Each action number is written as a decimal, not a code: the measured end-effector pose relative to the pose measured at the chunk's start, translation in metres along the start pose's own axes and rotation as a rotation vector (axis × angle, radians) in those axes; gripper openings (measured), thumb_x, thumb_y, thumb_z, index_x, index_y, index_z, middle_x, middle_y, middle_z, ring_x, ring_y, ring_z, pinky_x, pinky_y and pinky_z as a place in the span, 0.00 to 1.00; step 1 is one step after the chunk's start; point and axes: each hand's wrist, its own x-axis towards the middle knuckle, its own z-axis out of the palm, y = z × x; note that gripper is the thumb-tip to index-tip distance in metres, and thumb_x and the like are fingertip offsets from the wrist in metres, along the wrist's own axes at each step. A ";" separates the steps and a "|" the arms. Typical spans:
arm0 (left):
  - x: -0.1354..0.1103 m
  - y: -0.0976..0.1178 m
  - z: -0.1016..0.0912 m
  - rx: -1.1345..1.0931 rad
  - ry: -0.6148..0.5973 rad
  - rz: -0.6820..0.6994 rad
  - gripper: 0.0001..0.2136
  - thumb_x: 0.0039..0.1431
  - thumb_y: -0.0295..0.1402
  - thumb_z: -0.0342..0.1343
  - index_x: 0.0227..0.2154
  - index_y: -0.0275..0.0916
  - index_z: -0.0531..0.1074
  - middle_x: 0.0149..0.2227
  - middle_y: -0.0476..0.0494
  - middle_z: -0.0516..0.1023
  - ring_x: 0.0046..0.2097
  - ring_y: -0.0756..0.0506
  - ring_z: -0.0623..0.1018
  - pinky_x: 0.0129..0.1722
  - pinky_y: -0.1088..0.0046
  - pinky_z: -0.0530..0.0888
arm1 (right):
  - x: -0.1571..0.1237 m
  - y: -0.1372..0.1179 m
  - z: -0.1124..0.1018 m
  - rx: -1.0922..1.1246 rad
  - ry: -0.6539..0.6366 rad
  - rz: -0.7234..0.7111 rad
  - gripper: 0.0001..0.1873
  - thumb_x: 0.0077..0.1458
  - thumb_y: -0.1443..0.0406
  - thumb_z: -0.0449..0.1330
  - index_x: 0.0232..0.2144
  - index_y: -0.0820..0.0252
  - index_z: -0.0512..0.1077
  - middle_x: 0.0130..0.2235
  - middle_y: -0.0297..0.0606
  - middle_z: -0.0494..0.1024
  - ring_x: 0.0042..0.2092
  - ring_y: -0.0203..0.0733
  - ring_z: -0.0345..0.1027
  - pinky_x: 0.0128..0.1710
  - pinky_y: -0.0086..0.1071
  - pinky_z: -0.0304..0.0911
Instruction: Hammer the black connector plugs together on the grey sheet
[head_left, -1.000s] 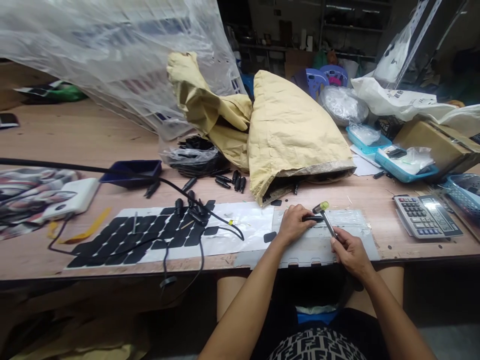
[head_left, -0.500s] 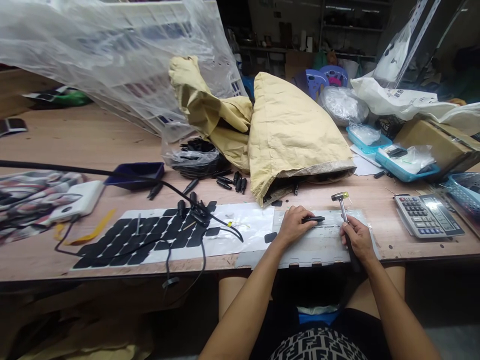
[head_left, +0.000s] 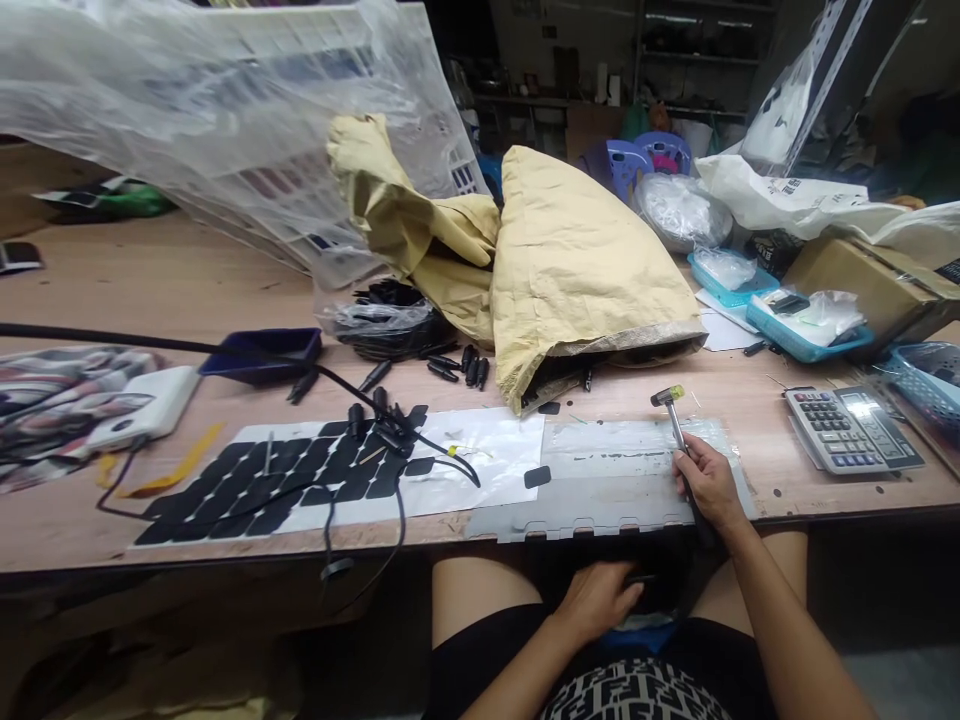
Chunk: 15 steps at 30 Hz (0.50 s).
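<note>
My right hand [head_left: 705,485] is closed round the handle of a small hammer [head_left: 670,402] with a black and yellow head, held upright over a grey metal plate [head_left: 615,480] at the table's front edge. My left hand [head_left: 600,600] is below the table edge, over my lap, with its fingers curled; something dark shows at its fingertips, and I cannot make out what it is. Just behind the plate lies a tan paper sack [head_left: 577,265] with black connectors spilling from its mouth.
A black solar panel [head_left: 292,480] with cables and connectors lies left of the plate. A calculator [head_left: 851,430], blue baskets [head_left: 806,335] and a cardboard box stand at the right. A clear plastic bag [head_left: 225,120], a dark blue tray [head_left: 262,350] and a white power bank [head_left: 146,400] are to the left.
My left hand has left the plate, taking the black piece it held there, and dropped below the table edge to my lap. The hammer has stayed upright in my right hand.
</note>
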 end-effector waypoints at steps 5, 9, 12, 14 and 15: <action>-0.007 0.014 -0.036 0.114 -0.254 0.063 0.21 0.53 0.39 0.62 0.50 0.42 0.75 0.48 0.38 0.79 0.48 0.35 0.79 0.47 0.62 0.74 | -0.002 0.004 0.000 -0.022 0.002 -0.006 0.28 0.54 0.53 0.62 0.51 0.66 0.71 0.23 0.28 0.69 0.18 0.32 0.61 0.17 0.27 0.58; -0.003 0.047 -0.100 -0.288 -0.256 0.385 0.17 0.58 0.45 0.59 0.47 0.44 0.77 0.40 0.46 0.81 0.40 0.44 0.80 0.41 0.73 0.73 | -0.001 0.003 0.001 -0.047 -0.004 -0.014 0.27 0.55 0.54 0.61 0.52 0.66 0.70 0.23 0.27 0.68 0.18 0.32 0.60 0.17 0.27 0.58; 0.035 0.053 -0.150 -0.406 0.169 0.246 0.14 0.62 0.44 0.54 0.40 0.40 0.78 0.38 0.45 0.81 0.40 0.45 0.79 0.41 0.72 0.73 | -0.001 0.002 0.001 -0.054 -0.023 -0.013 0.26 0.56 0.55 0.60 0.52 0.65 0.70 0.23 0.27 0.68 0.19 0.32 0.60 0.17 0.27 0.58; 0.073 0.045 -0.175 -0.312 0.558 -0.036 0.16 0.64 0.44 0.50 0.40 0.38 0.78 0.38 0.42 0.81 0.39 0.44 0.78 0.39 0.70 0.73 | 0.000 0.002 0.001 -0.049 -0.018 -0.011 0.25 0.57 0.55 0.60 0.52 0.65 0.70 0.23 0.27 0.68 0.19 0.32 0.60 0.18 0.27 0.58; 0.092 0.038 -0.185 -0.243 0.711 -0.170 0.16 0.64 0.43 0.50 0.40 0.38 0.78 0.37 0.40 0.80 0.38 0.43 0.78 0.38 0.69 0.73 | 0.000 0.003 0.001 -0.045 -0.013 -0.010 0.25 0.57 0.55 0.60 0.52 0.65 0.70 0.24 0.27 0.68 0.19 0.32 0.61 0.18 0.27 0.59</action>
